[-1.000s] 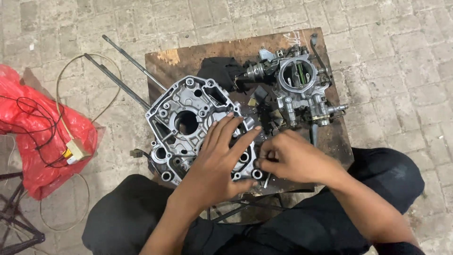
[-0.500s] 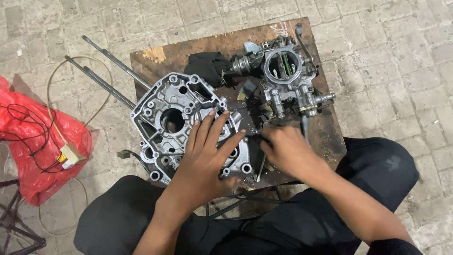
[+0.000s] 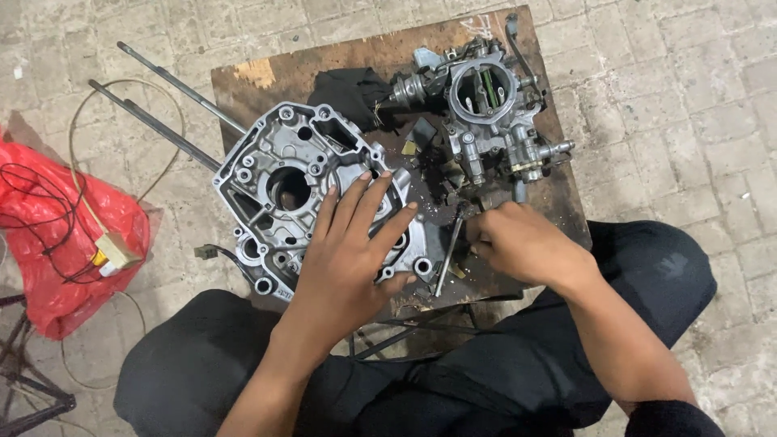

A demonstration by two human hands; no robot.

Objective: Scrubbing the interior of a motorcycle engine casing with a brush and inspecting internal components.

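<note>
Crankcase (image 3: 283, 190) | left hand (image 3: 352, 247) flat, fingers spread | right hand (image 3: 518, 243) pinching rod (image 3: 447, 251) (carburetor (image 3: 490, 113) beyond)

A grey cast-metal engine case half (image 3: 291, 190) was laid flat on the worn wooden board (image 3: 340, 61), its inner face upward, showing a large round bore and many small bolt holes. Its right part was covered by a spread palm. Just beside it, a slim metal tool (image 3: 447, 251) lay near upright on the board.

Two bare forearms, no sleeves down to the wrists, black trousers, dark cuff at right elbow
</note>
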